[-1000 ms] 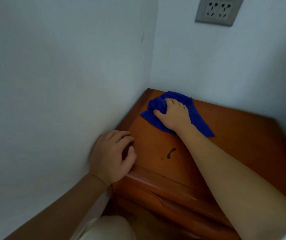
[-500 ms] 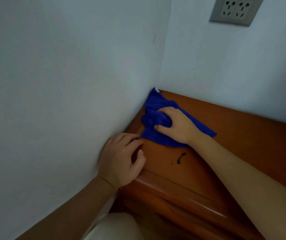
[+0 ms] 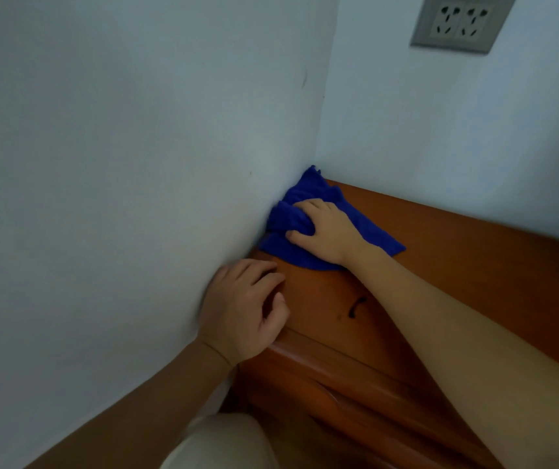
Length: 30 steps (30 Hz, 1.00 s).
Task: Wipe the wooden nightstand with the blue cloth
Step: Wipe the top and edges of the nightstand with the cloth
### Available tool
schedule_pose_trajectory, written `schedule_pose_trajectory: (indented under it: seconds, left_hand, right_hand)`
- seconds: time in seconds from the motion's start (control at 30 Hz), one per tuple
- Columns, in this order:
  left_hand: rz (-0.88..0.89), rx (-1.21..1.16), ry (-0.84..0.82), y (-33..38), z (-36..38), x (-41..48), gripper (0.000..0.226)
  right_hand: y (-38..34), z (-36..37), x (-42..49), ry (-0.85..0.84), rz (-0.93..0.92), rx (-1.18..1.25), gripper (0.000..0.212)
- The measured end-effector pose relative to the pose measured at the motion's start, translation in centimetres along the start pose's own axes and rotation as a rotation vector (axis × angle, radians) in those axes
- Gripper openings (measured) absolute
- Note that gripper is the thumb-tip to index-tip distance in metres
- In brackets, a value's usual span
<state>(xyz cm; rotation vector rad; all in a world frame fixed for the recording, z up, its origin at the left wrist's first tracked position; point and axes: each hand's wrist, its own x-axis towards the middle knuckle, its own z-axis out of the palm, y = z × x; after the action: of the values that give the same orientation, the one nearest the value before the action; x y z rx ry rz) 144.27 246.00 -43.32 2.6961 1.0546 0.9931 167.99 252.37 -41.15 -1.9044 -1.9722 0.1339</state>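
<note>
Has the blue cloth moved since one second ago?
Yes. The blue cloth slid toward the left wall, into the nightstand corner.

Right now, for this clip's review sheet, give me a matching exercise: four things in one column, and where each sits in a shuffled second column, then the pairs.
Things:
1. blue cloth
2. left hand
3. wall socket
4. dark mark

Places:
A. high on the wall behind the nightstand
B. on the nightstand top, between the two forearms
C. bunched under the right hand in the back corner by the walls
D. on the nightstand's near left corner, against the side wall

Pairs: 1-C, 2-D, 3-A, 4-B
</note>
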Motion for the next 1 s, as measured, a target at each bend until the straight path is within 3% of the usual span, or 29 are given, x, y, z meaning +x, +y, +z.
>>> schedule_pose_trajectory:
  seconds: [0.07, 0.17, 0.3, 0.47, 0.63, 0.87, 1.0]
  left_hand:
    - [0.002, -0.006, 0.005, 0.1, 0.0, -0.1, 0.035]
    - [0.006, -0.008, 0.008, 0.0, 0.0, 0.0, 0.035]
    - [0.000, -0.017, 0.012, 0.0, 0.1, 0.0, 0.035]
    - [-0.004, -0.011, 0.004, -0.1, -0.1, 0.1, 0.036]
    - [0.022, -0.005, 0.006, -0.3, -0.1, 0.2, 0.033]
    - [0.028, 0.033, -0.011, -0.1, -0.3, 0.2, 0.031]
    - [-0.083, 0.063, -0.112, 0.9, -0.5, -0.1, 0.040]
  right_hand:
    - [0.6, -0.1, -1.1, -0.011, -0.023, 0.037, 0.066]
    - [1.5, -0.1, -0.9, 0.051, 0.081, 0.075, 0.065]
    - [0.1, 0.4, 1.8, 0.089, 0.237, -0.078, 0.066]
    - [-1.2, 0.4, 1.6, 0.018, 0.149, -0.036, 0.065]
    - [-1.0, -0.8, -3.0, 0.030, 0.074, 0.054, 0.056]
    - [-1.9, -1.8, -12.5, 0.081, 0.199, 0.011, 0.069]
    - [-3.1, -2.7, -17.7, 0.107, 0.274, 0.005, 0.068]
